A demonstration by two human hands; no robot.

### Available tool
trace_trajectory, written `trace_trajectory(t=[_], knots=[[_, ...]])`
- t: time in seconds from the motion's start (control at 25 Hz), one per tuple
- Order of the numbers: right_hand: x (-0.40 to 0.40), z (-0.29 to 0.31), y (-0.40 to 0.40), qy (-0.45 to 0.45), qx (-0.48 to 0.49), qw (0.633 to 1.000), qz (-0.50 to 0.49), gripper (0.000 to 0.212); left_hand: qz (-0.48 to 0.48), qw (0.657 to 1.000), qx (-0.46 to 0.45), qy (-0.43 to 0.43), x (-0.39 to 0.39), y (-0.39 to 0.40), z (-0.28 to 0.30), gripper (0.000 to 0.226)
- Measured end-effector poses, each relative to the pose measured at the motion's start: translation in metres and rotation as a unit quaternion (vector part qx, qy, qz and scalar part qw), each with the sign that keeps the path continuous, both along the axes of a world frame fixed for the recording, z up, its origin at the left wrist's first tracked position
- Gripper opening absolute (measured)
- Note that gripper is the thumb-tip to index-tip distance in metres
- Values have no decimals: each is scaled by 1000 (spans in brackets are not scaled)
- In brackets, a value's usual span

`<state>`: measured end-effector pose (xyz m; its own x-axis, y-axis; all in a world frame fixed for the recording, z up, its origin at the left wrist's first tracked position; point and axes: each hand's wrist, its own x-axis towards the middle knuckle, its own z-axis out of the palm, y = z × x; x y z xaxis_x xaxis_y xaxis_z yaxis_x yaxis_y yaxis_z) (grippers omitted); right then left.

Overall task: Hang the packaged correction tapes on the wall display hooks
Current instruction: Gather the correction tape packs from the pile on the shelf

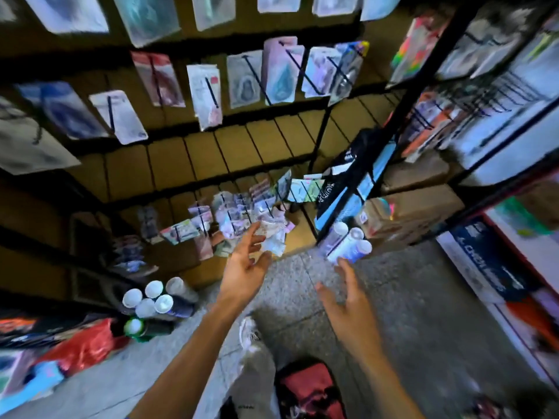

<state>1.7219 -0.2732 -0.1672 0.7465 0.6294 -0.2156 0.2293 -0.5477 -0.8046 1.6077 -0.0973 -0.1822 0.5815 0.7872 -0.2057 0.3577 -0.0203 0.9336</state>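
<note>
Brown slat boards (230, 152) covered the wall, and black hooks (211, 92) stuck out of them with flat packets (205, 96) hanging in rows. Low down on the wall, a crowded bunch of small packaged correction tapes (242, 213) hung close together, though the picture was too blurry to read them. The person's left hand (245, 261) reached toward that bunch with its fingers spread and loose, holding nothing, and its fingertips were just beside a crinkly see-through packet (273, 237) at the bottom of the bunch. I could not tell if they touched it. The right hand (348, 300) was held out over the gray speckled floor (408, 297), open too, with nothing in it. Near its fingertips stood some tubes with white caps (348, 240). More white-capped cans (154, 297) stood by the wall on the left, beside a red plastic bag (81, 346). A red bag (308, 391) lay by the person's leg.
</note>
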Motion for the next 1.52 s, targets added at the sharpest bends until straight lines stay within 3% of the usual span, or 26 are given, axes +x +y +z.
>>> trace_trajectory(t=[0.32, 0.6, 0.76, 0.88, 1.0, 1.2, 1.44, 1.52], knots=[[41, -5, 127, 0, -27, 990, 140, 71, 98, 995, 0, -3, 17, 97, 17, 57], [98, -35, 161, 17, -54, 973, 223, 90, 176, 984, -12, 20, 44, 88, -14, 69], [134, -70, 176, 19, -63, 954, 293, 80, 270, 963, 5, 27, 64, 70, -52, 65], [146, -104, 180, 17, -77, 953, 294, 69, 295, 955, 1, 43, 77, 65, -84, 70], [149, -154, 191, 29, -72, 959, 272, 67, 292, 955, 24, 48, 88, 77, -120, 74], [144, -282, 217, -3, -22, 957, 289, 67, 313, 948, 48, -19, 93, 127, -214, 69], [118, -447, 239, -60, 85, 953, 285, 68, 261, 937, 222, -62, 82, 156, -350, 63], [119, -468, 245, -71, 89, 953, 281, 71, 264, 924, 260, -91, 85, 165, -361, 60]])
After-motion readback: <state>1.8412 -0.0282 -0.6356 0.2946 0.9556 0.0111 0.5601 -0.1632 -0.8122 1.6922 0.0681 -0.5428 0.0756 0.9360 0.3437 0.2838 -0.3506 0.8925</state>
